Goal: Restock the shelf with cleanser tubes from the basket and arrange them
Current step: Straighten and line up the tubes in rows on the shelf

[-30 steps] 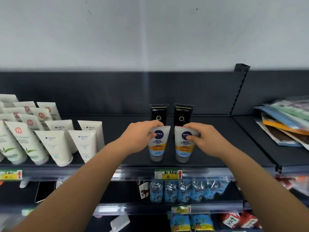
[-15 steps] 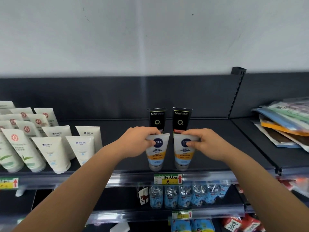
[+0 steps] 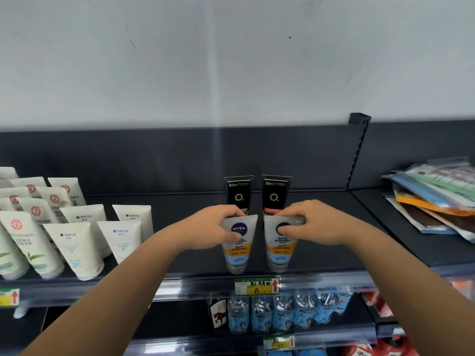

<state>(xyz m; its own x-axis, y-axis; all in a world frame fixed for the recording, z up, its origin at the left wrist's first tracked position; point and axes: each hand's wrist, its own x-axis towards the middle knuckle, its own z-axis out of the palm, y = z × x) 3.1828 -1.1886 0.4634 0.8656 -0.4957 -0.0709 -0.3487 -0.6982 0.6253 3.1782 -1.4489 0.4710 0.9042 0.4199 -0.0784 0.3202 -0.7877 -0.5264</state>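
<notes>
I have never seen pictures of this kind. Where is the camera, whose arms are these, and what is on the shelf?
There is no machine here. A person wears one camera on the head, so you look forward and down along that person's bare arms. The left hand grips the top of one Nivea tube, and the right hand grips a second Nivea tube. Both tubes stand cap-down near the front edge of the dark shelf. Behind them stand two black tubes. To the left are rows of white tubes, and to the right a pile of flat packets. Small bottles fill the shelf below.
</notes>
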